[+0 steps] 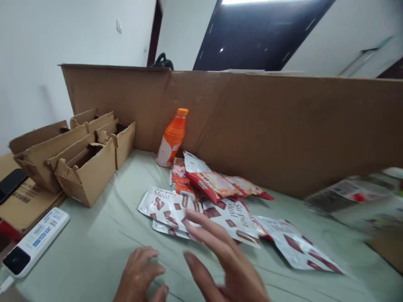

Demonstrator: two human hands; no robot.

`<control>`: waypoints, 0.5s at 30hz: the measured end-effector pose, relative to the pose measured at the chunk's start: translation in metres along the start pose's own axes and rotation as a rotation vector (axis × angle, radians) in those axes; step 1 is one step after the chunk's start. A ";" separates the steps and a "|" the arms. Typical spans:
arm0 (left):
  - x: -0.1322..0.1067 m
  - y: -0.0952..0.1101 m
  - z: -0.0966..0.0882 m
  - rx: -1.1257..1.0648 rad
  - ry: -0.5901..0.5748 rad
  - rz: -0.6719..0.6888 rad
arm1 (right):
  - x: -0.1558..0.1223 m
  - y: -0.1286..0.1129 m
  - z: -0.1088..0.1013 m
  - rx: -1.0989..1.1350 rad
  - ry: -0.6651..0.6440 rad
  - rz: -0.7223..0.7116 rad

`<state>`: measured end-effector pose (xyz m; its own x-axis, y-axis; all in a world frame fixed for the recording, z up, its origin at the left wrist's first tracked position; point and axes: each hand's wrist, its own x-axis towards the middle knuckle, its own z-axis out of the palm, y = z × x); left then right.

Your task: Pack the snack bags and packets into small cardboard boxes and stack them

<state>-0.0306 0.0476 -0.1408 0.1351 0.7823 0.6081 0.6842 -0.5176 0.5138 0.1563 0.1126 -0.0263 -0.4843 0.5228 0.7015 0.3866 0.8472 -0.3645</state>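
Observation:
My right hand (225,258) hovers in front of a pile of snack pouches, thumb and fingers apart, with nothing in it. Its fingertips overlap the white-and-brown Super Meal pouch (165,207) in view; whether they touch it I cannot tell. My left hand (140,272) is lower and to the left, over the bare cloth, fingers loosely curled and apart, holding nothing. Another Super Meal pouch (233,218) lies behind my right hand, and a third pouch (296,243) rests to the right. Behind them sit red-and-yellow packets (214,184) and an orange packet (184,186).
An orange bottle (172,138) leans near the cardboard wall (267,130). Several small open cardboard boxes (88,167) stand at left, beside a white power bank (39,241) with a cable and a dark phone (11,184). Blurred clear bags (349,197) lie at right.

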 end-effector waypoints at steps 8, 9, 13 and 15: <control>-0.015 -0.009 0.008 0.010 0.085 -0.058 | 0.188 -0.026 0.120 0.029 -0.610 0.042; -0.017 -0.010 0.007 0.012 0.087 -0.071 | 0.200 -0.032 0.134 0.001 -0.641 0.042; -0.018 -0.005 -0.001 0.024 0.241 -0.278 | 0.212 -0.034 0.157 -0.018 -0.600 0.065; -0.016 0.002 -0.012 0.028 0.410 -0.434 | 0.198 -0.024 0.144 -0.030 -0.572 0.071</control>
<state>-0.0401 0.0304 -0.1424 -0.4446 0.7200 0.5328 0.6341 -0.1671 0.7550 -0.0624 0.2092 0.0334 -0.8005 0.5536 0.2297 0.4519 0.8092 -0.3754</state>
